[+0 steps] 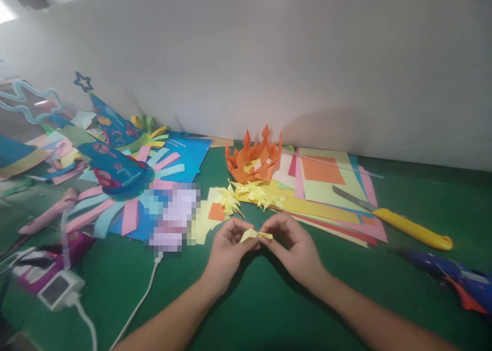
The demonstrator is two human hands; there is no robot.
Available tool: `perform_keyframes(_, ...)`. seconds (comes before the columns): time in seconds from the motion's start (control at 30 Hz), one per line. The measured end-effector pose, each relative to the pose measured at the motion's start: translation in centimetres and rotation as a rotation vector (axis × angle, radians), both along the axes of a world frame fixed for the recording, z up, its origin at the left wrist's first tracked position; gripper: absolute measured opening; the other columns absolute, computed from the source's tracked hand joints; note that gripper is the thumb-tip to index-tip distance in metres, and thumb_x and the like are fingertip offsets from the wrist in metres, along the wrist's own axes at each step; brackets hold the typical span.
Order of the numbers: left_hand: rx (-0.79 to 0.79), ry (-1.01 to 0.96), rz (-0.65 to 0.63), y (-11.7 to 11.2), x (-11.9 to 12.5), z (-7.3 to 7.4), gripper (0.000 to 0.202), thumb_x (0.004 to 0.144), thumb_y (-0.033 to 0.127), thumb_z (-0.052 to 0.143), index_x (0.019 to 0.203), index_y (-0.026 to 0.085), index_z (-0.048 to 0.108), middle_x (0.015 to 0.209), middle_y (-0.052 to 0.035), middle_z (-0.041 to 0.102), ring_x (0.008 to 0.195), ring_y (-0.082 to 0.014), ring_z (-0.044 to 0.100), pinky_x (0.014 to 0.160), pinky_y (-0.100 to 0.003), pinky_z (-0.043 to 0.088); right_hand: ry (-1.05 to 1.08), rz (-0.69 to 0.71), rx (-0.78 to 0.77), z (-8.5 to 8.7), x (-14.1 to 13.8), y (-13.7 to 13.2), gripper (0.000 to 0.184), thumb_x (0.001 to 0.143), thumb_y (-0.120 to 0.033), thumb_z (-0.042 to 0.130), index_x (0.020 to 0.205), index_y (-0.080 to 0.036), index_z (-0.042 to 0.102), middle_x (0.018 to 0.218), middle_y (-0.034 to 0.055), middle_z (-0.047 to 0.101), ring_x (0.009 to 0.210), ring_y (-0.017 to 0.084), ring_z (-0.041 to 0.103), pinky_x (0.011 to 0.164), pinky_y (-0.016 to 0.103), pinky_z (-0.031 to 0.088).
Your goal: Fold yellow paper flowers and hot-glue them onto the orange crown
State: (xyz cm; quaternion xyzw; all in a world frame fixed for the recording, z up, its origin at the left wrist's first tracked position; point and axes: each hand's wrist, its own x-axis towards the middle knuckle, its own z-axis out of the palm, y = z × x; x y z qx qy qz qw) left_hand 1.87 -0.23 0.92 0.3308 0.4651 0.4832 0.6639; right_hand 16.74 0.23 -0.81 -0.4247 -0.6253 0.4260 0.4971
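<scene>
Between my two hands is a small folded piece of pale yellow paper [249, 235], pinched at both ends above the green table. My left hand [227, 246] grips its left side between thumb and fingers. On the right side, my right hand [292, 246] pinches the narrower end. Just beyond my fingers lie several spiky yellow folded-paper pieces [253, 193]. Behind them stands an orange folded-paper crown [251, 161] with pointed tips. The fingertips partly hide the paper I hold.
Coloured paper sheets [330, 187] and a yellow-handled knife [411, 228] lie right, near a blue glue gun [449, 269]. Decorated blue cone hats [115, 166] with paper strips stand left. A white cable [142, 294], a charger [61, 289] and a pink glue gun [52, 212] lie nearby.
</scene>
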Motion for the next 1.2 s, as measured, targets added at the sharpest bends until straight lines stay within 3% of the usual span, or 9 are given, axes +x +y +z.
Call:
perform_keyframes(0.27, 0.049, -0.061, -0.066, -0.16, 0.00, -0.14, 0.026, 0.063, 0.028, 0.076, 0.075, 0.017, 0.056, 0.075, 0.0024, 0.056, 0.068, -0.0090, 0.055, 0.068, -0.024, 0.048, 0.057, 0.019, -0.021, 0.10, -0.01, -0.09, 0.010, 0.081, -0.025, 0.060, 0.085, -0.022, 0.051, 0.079, -0.0001, 0.054, 0.070, 0.013, 0.059, 0.063, 0.025, 0.053)
perform_keyframes(0.47, 0.066, -0.045, -0.082, -0.18, 0.10, -0.22, 0.026, 0.065, 0.029, 0.075, 0.075, 0.016, 0.054, 0.075, 0.0017, 0.054, 0.067, -0.0088, 0.053, 0.066, -0.023, 0.047, -0.008, 0.030, -0.017, 0.43, 0.10, -0.03, 0.013, 0.082, -0.024, 0.058, 0.095, -0.023, 0.059, 0.087, 0.0022, 0.062, 0.076, 0.015, 0.061, 0.065, 0.025, 0.053)
perform_keyframes(0.6, 0.099, -0.016, -0.071, -0.16, 0.17, -0.06, 0.028, 0.065, 0.031, 0.075, 0.075, 0.016, 0.054, 0.074, 0.0014, 0.055, 0.064, -0.0088, 0.052, 0.064, -0.024, 0.045, -0.088, 0.026, 0.019, 0.73, 0.28, 0.08, 0.009, 0.082, -0.024, 0.058, 0.088, -0.022, 0.064, 0.084, 0.0029, 0.064, 0.077, 0.017, 0.062, 0.069, 0.028, 0.051)
perform_keyframes(0.77, 0.138, 0.057, -0.064, -0.14, 0.09, 0.15, 0.027, 0.065, 0.033, 0.074, 0.075, 0.016, 0.056, 0.072, 0.0015, 0.056, 0.063, -0.0091, 0.054, 0.063, -0.023, 0.045, -0.009, 0.061, -0.075, 0.77, 0.08, -0.12, 0.010, 0.083, -0.028, 0.058, 0.085, -0.020, 0.062, 0.078, 0.0027, 0.064, 0.067, 0.016, 0.062, 0.064, 0.028, 0.052)
perform_keyframes(1.2, 0.051, 0.061, -0.019, 0.05, 0.07, -0.07, 0.029, 0.065, 0.032, 0.075, 0.076, 0.013, 0.056, 0.070, 0.0014, 0.059, 0.064, -0.0075, 0.056, 0.065, -0.021, 0.048, 0.011, 0.014, -0.142, 0.71, -0.14, -0.11, 0.011, 0.082, -0.029, 0.059, 0.086, -0.020, 0.062, 0.081, 0.0028, 0.065, 0.073, 0.016, 0.062, 0.068, 0.026, 0.051)
